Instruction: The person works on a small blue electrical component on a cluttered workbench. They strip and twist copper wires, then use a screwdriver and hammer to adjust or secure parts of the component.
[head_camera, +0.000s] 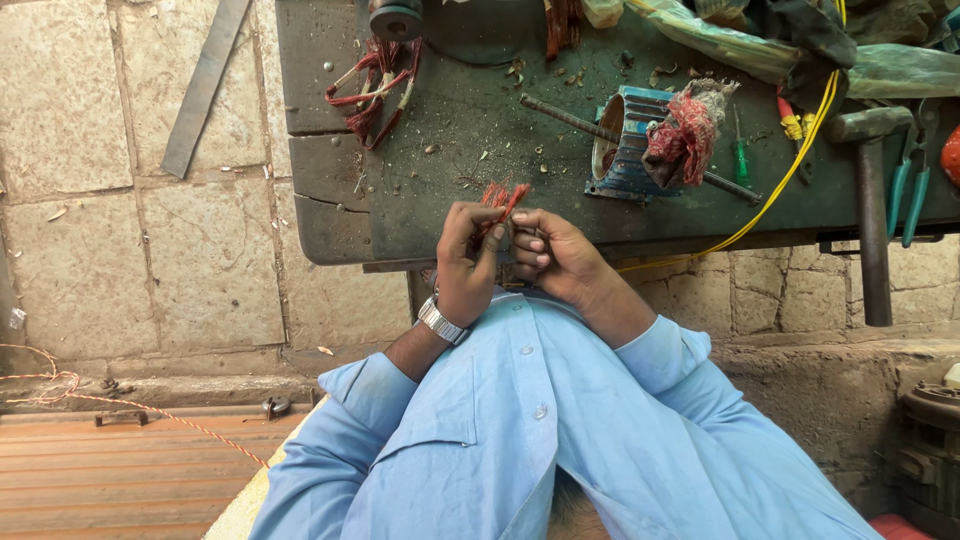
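Observation:
My left hand (466, 262), with a metal watch on the wrist, pinches a small bundle of red wire ends (503, 198) at the near edge of the dark workbench (330, 215). My right hand (552, 255) is curled close beside it, fingers bent onto the lower part of the same bundle. Both hands are held over my light blue shirt, just in front of the bench edge.
On the bench lie a blue motor housing (625, 150) with a red rag (685, 130) and a metal rod through it, a tangle of red and white wires (375, 90), a yellow cable (790, 170), a hammer (870, 200), pliers and a screwdriver. Stone floor to the left.

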